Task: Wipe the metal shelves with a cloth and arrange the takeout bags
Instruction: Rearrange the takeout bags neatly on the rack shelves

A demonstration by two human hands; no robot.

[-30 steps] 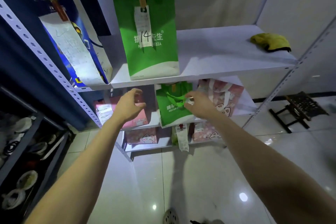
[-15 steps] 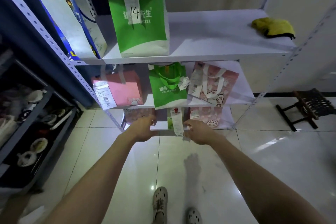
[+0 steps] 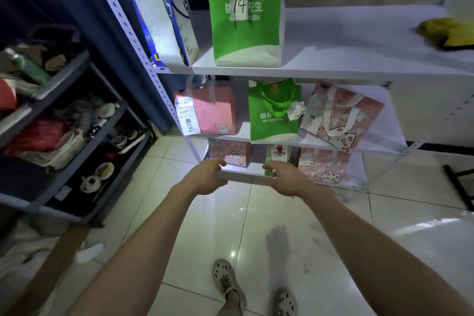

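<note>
Your hands dropped from the middle shelf (image 3: 372, 110) to the bottom shelf (image 3: 246, 176) within the last second. The green bag (image 3: 273, 113) on the middle shelf is released and standing, so arranging seems to have moved down a level.

Left hand (image 3: 205, 178): open, empty, fingertips at the bottom shelf's front lip, just below the pink cat bag (image 3: 229, 155). Right hand (image 3: 284, 178): loosely curled at the same lip, touching a small green bag (image 3: 272, 167); can't tell if it's gripped.

Yellow cloth (image 3: 447, 33) lies well away, on the top shelf (image 3: 346, 41) at its right end. No wiping in progress.

Clearance at the bottom shelf: low headroom under the middle shelf, and a hanging receipt (image 3: 278, 152) near your right hand. Perforated upright (image 3: 164, 100) sits close left of your left hand. There's a second pink bag (image 3: 324, 165) to the right of your right hand. The open gap lies between the two pink bags, and the floor (image 3: 256, 226) in front is free.
</note>
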